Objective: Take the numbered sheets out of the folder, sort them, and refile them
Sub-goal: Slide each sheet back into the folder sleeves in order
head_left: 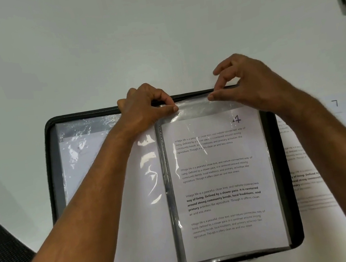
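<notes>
Folder (54,172) lay open at the centre of the frame on a white table (107,39), its right-hand sleeve (195,108) holding the sheet numbered 4 (220,180). Both the left hand (145,108) and right hand (243,79) pinched that sleeve's top edge. More printed sheets (306,177) lay at right, touching the folder.

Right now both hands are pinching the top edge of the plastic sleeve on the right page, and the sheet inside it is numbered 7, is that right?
Not quite. The left hand and right hand do pinch the top edge of the plastic sleeve on the right page, but the sheet inside it is numbered 4, not 7, as the head view shows.
</notes>
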A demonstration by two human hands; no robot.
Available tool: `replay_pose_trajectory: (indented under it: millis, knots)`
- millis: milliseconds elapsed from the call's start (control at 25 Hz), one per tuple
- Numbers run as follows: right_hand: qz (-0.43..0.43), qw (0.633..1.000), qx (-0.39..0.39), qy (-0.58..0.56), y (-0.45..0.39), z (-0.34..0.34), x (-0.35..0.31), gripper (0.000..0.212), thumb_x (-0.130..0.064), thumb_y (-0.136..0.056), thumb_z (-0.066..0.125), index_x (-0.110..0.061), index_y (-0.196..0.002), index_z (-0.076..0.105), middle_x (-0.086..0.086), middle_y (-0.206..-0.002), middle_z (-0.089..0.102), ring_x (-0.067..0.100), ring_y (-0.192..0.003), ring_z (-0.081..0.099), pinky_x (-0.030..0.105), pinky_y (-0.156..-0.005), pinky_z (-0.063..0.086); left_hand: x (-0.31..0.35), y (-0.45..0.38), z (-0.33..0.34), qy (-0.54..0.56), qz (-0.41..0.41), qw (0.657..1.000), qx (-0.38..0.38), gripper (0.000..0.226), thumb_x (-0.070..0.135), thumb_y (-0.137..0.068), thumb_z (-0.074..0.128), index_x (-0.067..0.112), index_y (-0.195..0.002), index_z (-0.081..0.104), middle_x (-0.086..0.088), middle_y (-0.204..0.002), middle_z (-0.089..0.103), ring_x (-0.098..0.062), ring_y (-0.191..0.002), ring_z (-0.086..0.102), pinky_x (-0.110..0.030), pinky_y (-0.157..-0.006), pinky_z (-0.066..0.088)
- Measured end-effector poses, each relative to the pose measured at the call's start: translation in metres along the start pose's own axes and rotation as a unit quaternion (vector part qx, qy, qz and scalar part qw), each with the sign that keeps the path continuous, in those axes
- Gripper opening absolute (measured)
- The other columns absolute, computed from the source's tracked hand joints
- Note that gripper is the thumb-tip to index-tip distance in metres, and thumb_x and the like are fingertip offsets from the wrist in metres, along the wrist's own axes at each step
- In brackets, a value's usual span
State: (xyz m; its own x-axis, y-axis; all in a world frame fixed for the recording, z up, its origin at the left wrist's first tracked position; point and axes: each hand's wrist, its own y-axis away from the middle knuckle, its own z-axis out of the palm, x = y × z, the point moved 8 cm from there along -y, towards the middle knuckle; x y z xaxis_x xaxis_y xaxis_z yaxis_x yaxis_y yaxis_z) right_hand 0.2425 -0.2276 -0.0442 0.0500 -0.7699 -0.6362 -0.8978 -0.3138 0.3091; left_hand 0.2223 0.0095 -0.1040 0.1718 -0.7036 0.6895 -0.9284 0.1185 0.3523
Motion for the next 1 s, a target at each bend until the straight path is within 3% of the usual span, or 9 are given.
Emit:
replay_pose_trajectory:
  millis: [120,240,360,480,560,640,800,920,1000]
  knots:
    - [0.028,0.989,0.104,-0.102,0.023,-0.003,0.007,0.023,-0.04,-0.081,0.087,-0.029,-0.098,0.076,-0.012,-0.124,0.059,0.004,-0.107,0.062,0.025,-0.09,0.054,0.006,0.01,0.003,-0.079,0.012,0.996,0.043,0.016,0.052,-0.08,0.08,0.042,-0.09,0.073,0.017,-0.107,0.057,-0.012,-0.114,0.041,-0.036,-0.087,0.018]
    - [0.082,0.957,0.177,-0.213,0.052,0.001,0.026,0.057,-0.036,-0.081,0.088,-0.034,-0.129,0.058,-0.016,-0.132,0.059,0.004,-0.118,0.061,0.033,-0.1,0.054,0.011,0.032,0.008,-0.136,0.056,0.985,0.091,0.022,0.052,-0.087,0.072,0.044,-0.107,0.066,0.015,-0.117,0.048,-0.014,-0.117,0.037,-0.034,-0.091,0.015]
    - [0.129,0.935,0.159,-0.288,0.082,0.024,0.043,0.071,-0.028,-0.082,0.088,-0.036,-0.139,0.045,-0.012,-0.131,0.064,0.009,-0.122,0.062,0.037,-0.105,0.051,0.006,0.058,0.018,-0.16,0.066,0.98,0.093,0.042,0.052,-0.09,0.067,0.042,-0.131,0.059,0.01,-0.144,0.045,-0.022,-0.135,0.033,-0.04,-0.104,0.018]
    - [0.163,0.909,0.095,-0.371,0.113,0.041,0.045,0.056,-0.02,-0.088,0.08,-0.03,-0.136,0.053,-0.005,-0.121,0.074,0.013,-0.11,0.072,0.032,-0.087,0.061,0.002,0.085,0.031,-0.147,0.053,0.985,0.074,0.06,0.047,-0.095,0.066,0.036,-0.15,0.046,0.002,-0.169,0.02,-0.027,-0.152,0.016,-0.045,-0.119,0.013]
    - [0.185,0.904,0.029,-0.385,0.129,0.053,0.042,0.034,-0.024,-0.092,0.072,-0.025,-0.126,0.066,-0.003,-0.113,0.078,0.018,-0.101,0.076,0.029,-0.077,0.062,-0.002,0.102,0.034,-0.138,0.059,0.986,0.079,0.061,0.043,-0.096,0.066,0.033,-0.153,0.044,0.001,-0.17,0.02,-0.025,-0.151,0.018,-0.043,-0.12,0.016]
    - [0.216,0.889,-0.022,-0.403,0.144,0.066,0.039,0.027,-0.033,-0.093,0.067,-0.022,-0.117,0.072,0.003,-0.111,0.079,0.024,-0.101,0.077,0.036,-0.085,0.061,-0.005,0.113,0.034,-0.119,0.06,0.988,0.08,0.057,0.041,-0.098,0.064,0.031,-0.151,0.047,0.002,-0.165,0.033,-0.023,-0.147,0.027,-0.045,-0.119,0.024]
    - [0.254,0.828,-0.048,-0.497,0.157,0.09,0.023,0.06,-0.052,-0.082,0.081,-0.018,-0.129,0.068,0.008,-0.12,0.076,0.029,-0.111,0.074,0.048,-0.106,0.051,-0.006,0.129,0.026,0.01,0.054,0.993,0.102,0.05,0.041,-0.101,0.058,0.026,-0.148,0.053,0.006,-0.153,0.049,-0.012,-0.139,0.045,-0.034,-0.117,0.036]
    - [0.251,0.785,-0.077,-0.56,0.155,0.11,-0.007,0.052,-0.058,-0.085,0.075,-0.017,-0.116,0.079,0.016,-0.12,0.075,0.031,-0.106,0.075,0.045,-0.095,0.06,-0.015,0.134,0.007,0.168,-0.009,0.977,0.131,0.042,0.035,-0.102,0.062,0.027,-0.143,0.058,0.01,-0.14,0.06,0.0,-0.116,0.061,-0.017,-0.098,0.049]
    - [0.238,0.742,-0.114,-0.616,0.149,0.128,-0.038,0.052,-0.059,-0.078,0.075,-0.017,-0.106,0.083,0.02,-0.114,0.076,0.03,-0.094,0.076,0.04,-0.081,0.064,-0.024,0.134,-0.005,0.255,-0.066,0.955,0.135,0.039,0.042,-0.103,0.058,0.03,-0.14,0.061,0.01,-0.133,0.067,-0.005,-0.111,0.067,-0.023,-0.096,0.053]
